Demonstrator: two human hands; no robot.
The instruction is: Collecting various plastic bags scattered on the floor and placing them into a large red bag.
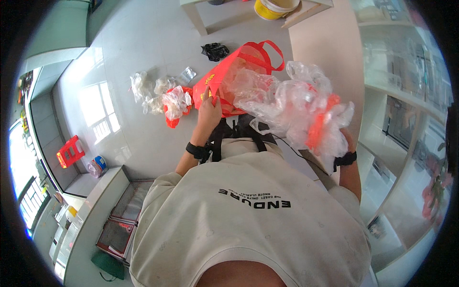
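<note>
A red tote bag (219, 76) with yellow print lies tilted in front of me, its mouth facing right and one handle loop up. My left hand (211, 109) grips the near edge of its mouth. To the right, a large bundle of crumpled clear plastic bags (297, 104) spreads from inside the mouth out to my right hand (347, 139). An orange-red plastic piece (319, 125) shows among them, slightly blurred. The bundle covers most of my right hand, whose fingers are hidden as it holds the bags from the outer side.
Crumpled clear bags (141, 86), a red-and-clear wad (177, 104) and a black plastic bag (215, 52) lie on the tiled floor (150, 150). A table leg (196, 19) and yellow bucket (269, 10) stand ahead. Glass-fronted shelving (391, 86) is close on the right.
</note>
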